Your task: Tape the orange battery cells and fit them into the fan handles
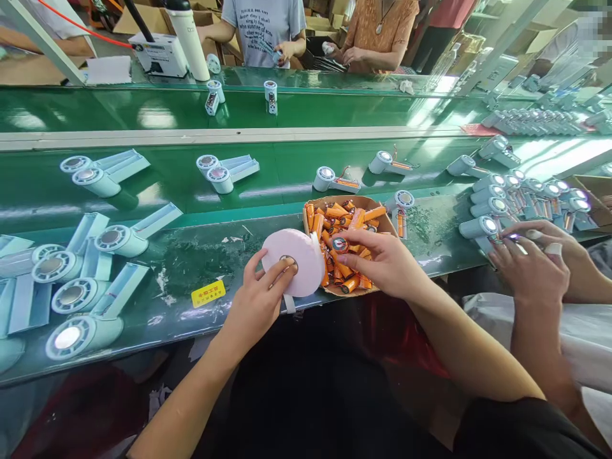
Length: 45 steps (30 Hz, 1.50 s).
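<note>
My left hand (261, 296) holds a pale pink roll of tape (299, 258) upright at the near edge of the green bench, fingers on its core. My right hand (377, 258) pinches an orange cylindrical battery (340, 243) just right of the roll, above a cardboard tray (310, 210) filled with several orange batteries (354, 220). The roll's loose tape end hangs down by my left fingers.
White fan housings (71, 296) lie in a cluster at the left and along the green conveyor belt (287, 178). A yellow label (208, 293) sticks to the bench. A co-worker's hands (530, 258) work on fan parts (482, 226) at the right. People stand across the belt.
</note>
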Motion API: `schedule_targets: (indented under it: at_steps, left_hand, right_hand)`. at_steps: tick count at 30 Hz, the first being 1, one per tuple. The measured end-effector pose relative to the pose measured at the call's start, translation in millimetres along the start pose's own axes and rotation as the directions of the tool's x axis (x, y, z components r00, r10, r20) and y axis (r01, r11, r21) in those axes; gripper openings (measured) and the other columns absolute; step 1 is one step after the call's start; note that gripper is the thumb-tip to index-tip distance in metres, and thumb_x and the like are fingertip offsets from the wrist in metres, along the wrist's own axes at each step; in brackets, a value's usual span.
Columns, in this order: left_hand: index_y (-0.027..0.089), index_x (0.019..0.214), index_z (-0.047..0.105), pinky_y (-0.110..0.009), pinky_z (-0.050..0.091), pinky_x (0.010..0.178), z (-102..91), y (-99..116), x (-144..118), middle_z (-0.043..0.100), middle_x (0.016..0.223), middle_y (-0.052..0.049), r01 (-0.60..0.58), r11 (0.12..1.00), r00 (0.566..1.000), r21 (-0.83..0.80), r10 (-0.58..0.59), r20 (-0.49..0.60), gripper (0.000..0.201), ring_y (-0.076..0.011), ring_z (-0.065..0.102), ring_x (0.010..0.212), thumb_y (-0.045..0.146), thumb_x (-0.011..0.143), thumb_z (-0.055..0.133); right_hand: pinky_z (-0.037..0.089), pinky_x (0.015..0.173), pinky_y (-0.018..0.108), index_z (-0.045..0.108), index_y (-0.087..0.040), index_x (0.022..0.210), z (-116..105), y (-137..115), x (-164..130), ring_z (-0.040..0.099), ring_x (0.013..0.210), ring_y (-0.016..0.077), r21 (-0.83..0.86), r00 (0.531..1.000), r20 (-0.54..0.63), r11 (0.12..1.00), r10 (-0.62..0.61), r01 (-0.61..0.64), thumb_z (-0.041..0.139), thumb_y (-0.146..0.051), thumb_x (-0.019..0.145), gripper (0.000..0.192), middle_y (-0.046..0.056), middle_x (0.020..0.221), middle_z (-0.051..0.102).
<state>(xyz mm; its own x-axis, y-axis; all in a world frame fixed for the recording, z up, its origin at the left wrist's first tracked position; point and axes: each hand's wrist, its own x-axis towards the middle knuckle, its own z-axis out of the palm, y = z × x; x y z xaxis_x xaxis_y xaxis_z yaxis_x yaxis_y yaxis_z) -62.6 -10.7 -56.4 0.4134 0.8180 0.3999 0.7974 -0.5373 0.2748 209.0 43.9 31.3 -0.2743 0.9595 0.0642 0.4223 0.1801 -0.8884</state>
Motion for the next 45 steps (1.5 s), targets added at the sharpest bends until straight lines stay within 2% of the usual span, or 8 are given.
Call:
schedule_targets:
  at_steps: [5,11,18,22,28,31,39,45]
  left_hand:
    - [0.034,0.142,0.067,-0.053,0.059,0.110,-4.5,0,-5,0.074,0.136,-0.004,-0.025,0.998,0.999,0.050,0.026,-0.021,0.068,-0.0380,0.042,0.153,-0.004,0.087,0.059]
    - [0.035,0.144,0.067,-0.049,0.052,0.113,-20.6,4,0,0.075,0.136,0.000,-0.114,0.984,0.992,0.133,0.120,-0.032,0.068,-0.0340,0.049,0.143,-0.003,0.089,0.058]
    - [0.025,0.133,0.073,-0.048,0.043,0.090,-21.1,37,0,0.081,0.111,-0.006,-0.076,0.973,0.973,0.217,0.120,-0.197,0.034,-0.0286,0.057,0.101,0.028,0.099,0.071]
    - [0.017,0.125,0.075,-0.043,0.041,0.085,-21.1,45,-5,0.078,0.093,-0.007,-0.123,0.987,0.957,0.108,0.147,-0.249,0.031,-0.0254,0.054,0.094,0.031,0.097,0.074]
    - [0.026,0.114,0.077,-0.044,0.040,0.089,-46.5,-10,12,0.080,0.093,-0.003,-0.112,0.981,0.956,0.161,0.150,-0.252,0.022,-0.0251,0.059,0.096,0.016,0.096,0.071]
    - [0.025,0.121,0.074,-0.046,0.042,0.094,-39.7,-14,25,0.081,0.104,-0.005,-0.144,0.985,0.971,0.100,0.160,-0.176,0.024,-0.0279,0.061,0.104,0.033,0.099,0.072]
    - [0.016,0.141,0.052,-0.045,0.050,0.105,25.7,11,28,0.066,0.131,-0.018,0.098,0.992,0.966,-0.083,-0.115,-0.232,0.063,-0.0311,0.062,0.122,0.061,0.099,0.063]
    - [0.018,0.130,0.062,-0.051,0.050,0.104,29.2,7,37,0.073,0.113,-0.014,0.353,0.933,0.932,-0.077,-0.357,-0.057,0.057,-0.0345,0.062,0.116,0.059,0.093,0.071]
  right_hand:
    - [0.060,0.065,0.034,0.083,-0.020,0.093,-9,-12,-1,0.075,0.074,0.0255,-0.127,0.995,0.093,0.992,0.030,-0.018,0.081,-0.046,0.083,0.027,0.003,0.079,0.080]
    - [0.065,0.073,0.036,0.081,-0.020,0.087,-5,-6,2,0.078,0.083,0.0266,0.044,0.963,0.250,0.992,0.105,-0.120,0.084,-0.044,0.082,0.024,0.002,0.082,0.081]
    - [0.066,0.099,0.046,0.078,-0.025,0.110,54,10,-10,0.078,0.113,0.0294,0.616,0.911,-0.346,0.787,0.225,0.039,0.092,-0.056,0.072,0.050,0.009,0.117,0.083]
    - [0.071,0.086,0.042,0.080,-0.024,0.097,53,16,-8,0.082,0.098,0.0284,0.720,0.877,-0.405,0.681,0.260,0.131,0.097,-0.045,0.068,0.040,0.006,0.100,0.085]
    - [0.068,0.083,0.022,0.080,-0.024,0.097,17,22,12,0.081,0.095,0.0145,0.695,0.745,-0.632,0.582,0.213,0.423,0.096,-0.038,0.075,0.030,0.001,0.103,0.084]
    - [0.068,0.087,0.025,0.078,-0.026,0.106,29,21,12,0.080,0.100,0.0155,0.690,0.758,-0.621,0.598,0.200,0.408,0.094,-0.035,0.078,0.033,0.001,0.111,0.083]
    - [0.068,0.091,0.032,0.073,-0.029,0.111,40,22,2,0.079,0.102,0.0171,0.668,0.760,-0.624,0.629,0.184,0.397,0.092,-0.032,0.080,0.036,0.000,0.112,0.081]
    - [0.068,0.090,0.035,0.068,-0.033,0.121,36,23,-2,0.080,0.099,0.0179,0.641,0.775,-0.617,0.658,0.135,0.396,0.091,-0.030,0.082,0.045,0.000,0.110,0.080]
